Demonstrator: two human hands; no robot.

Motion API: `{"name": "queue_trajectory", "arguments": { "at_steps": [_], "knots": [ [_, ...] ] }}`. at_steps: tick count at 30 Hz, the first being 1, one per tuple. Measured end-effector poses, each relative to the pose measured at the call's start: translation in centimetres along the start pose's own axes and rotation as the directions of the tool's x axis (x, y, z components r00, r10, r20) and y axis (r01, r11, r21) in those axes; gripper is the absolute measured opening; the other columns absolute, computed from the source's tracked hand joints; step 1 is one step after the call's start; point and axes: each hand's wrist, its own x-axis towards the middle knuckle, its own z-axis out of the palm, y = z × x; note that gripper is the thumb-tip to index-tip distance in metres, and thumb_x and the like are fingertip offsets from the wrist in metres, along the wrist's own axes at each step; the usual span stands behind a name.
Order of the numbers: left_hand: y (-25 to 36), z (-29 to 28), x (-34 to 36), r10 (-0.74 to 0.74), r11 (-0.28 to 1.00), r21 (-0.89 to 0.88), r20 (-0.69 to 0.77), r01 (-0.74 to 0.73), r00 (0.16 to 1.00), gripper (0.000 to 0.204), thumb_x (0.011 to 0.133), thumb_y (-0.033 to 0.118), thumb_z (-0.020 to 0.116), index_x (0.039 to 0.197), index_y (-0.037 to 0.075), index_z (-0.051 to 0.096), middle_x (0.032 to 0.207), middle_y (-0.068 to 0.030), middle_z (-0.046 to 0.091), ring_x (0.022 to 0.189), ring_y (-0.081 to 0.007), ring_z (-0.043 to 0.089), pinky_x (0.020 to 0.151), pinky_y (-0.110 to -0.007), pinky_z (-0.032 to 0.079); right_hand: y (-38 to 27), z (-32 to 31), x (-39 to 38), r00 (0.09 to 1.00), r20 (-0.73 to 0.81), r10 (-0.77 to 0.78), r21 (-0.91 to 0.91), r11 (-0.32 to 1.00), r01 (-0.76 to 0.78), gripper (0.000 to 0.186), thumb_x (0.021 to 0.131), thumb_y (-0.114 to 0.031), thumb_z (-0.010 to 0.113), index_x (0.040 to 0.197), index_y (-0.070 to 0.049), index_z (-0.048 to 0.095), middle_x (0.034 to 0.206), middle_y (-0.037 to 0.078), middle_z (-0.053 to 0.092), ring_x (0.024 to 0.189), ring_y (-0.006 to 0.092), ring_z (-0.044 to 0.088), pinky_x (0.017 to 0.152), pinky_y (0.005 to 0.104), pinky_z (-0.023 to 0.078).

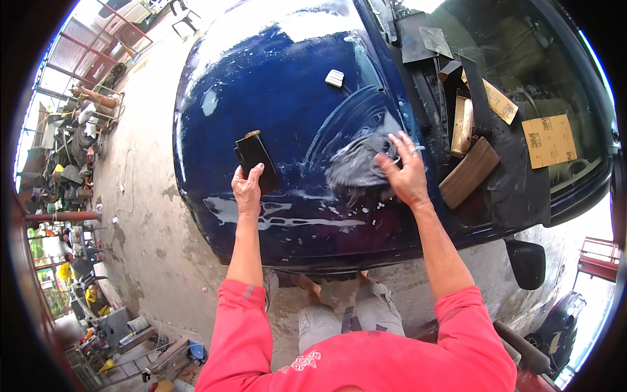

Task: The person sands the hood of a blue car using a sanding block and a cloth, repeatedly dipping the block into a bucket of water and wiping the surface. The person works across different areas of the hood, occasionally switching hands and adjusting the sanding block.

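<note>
My left hand (247, 188) grips a sanding block (256, 155) wrapped in black sandpaper, a pale wooden-looking end showing at its top. It is over the dark blue car hood (261, 111). Farther right, my right hand (409, 171) has its thumb and fingers on a crumpled grey rag (359, 162), which is smeared by motion. The rag lies against the hood near the windshield edge. Whitish wet streaks and curved wipe marks surround it. A small white ribbed block (334, 78) rests on the hood beyond the rag.
Along the windshield base lie black sandpaper sheets (519, 193), a brown wooden block (470, 173), a worn light block (462, 125) and a tan sandpaper piece (548, 140). A side mirror (525, 264) juts out at the right. Cluttered tools and parts (78, 157) line the left.
</note>
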Motion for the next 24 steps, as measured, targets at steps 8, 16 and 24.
{"name": "queue_trajectory", "arguments": {
  "at_steps": [8, 16, 24],
  "knots": [
    [-10.1, -3.0, 3.3, 0.474, 0.730, 0.603, -0.109, -0.321, 0.874, 0.034, 0.095, 0.030, 0.078, 0.109, 0.000, 0.071, 0.105, -0.0149, 0.067, 0.107, -0.0384, 0.059, 0.099, -0.048, 0.048, 3.0, 5.0, 4.7, 0.969, 0.101, 0.227, -0.678, 0.728, -0.100, 0.124, 0.067, -0.093, 0.075, 0.169, -0.032, 0.041, 0.184, 0.014, 0.004, 0.161, 0.0619, 0.012, 0.129, 0.0753, 0.017],
    [-8.6, -2.4, 2.5, 0.496, 0.736, 0.585, -0.124, -0.340, 0.859, 0.029, 0.092, 0.030, 0.076, 0.103, 0.003, 0.068, 0.103, -0.0140, 0.067, 0.104, -0.0389, 0.059, 0.097, -0.051, 0.047, 3.3, 15.4, 13.3, 0.972, 0.076, -0.221, -0.481, 0.846, 0.230, 0.053, 0.080, -0.031, 0.086, 0.125, -0.010, 0.066, 0.142, 0.021, 0.058, 0.145, 0.0431, 0.048, 0.131, 0.0600, 0.029],
    [-8.6, -3.1, 3.0, 0.507, 0.739, 0.556, -0.089, -0.380, 0.857, 0.035, 0.092, 0.032, 0.081, 0.108, 0.003, 0.070, 0.108, -0.0136, 0.069, 0.108, -0.0387, 0.060, 0.101, -0.051, 0.047, -6.9, 16.9, 1.9, 0.856, 0.480, -0.190, -0.233, 0.913, 0.334, 0.062, 0.077, -0.035, 0.085, 0.135, -0.022, 0.068, 0.169, 0.008, 0.040, 0.162, 0.0489, 0.024, 0.135, 0.0640, 0.023]
  ]
}}
